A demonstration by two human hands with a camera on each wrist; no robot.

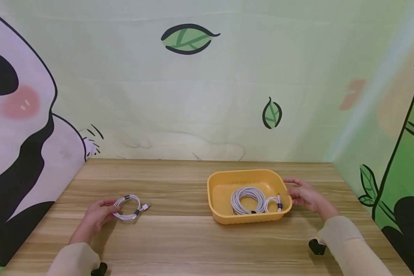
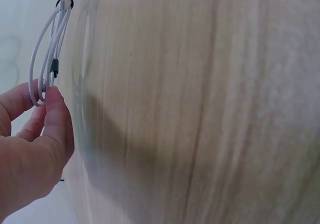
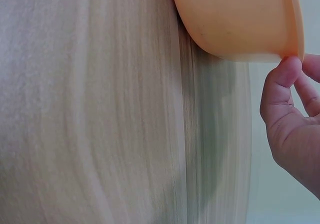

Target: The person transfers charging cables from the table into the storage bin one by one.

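A coiled white charging cable with black ties hangs from my left hand, pinched between thumb and fingers at the coil's near end. Its plug points right in the head view; the left wrist view shows the cable held just off the tabletop. My right hand grips the right end of a yellow plastic basket. In the right wrist view the thumb presses under the basket's rim. Inside the basket lie a large coiled grey-white cable and a smaller white cable coil with a dark blue tie.
The wood-grain table runs back to a pale green cloth printed with leaves and a panda. Green printed cloth also borders the right side. Black devices sit under the wrists.
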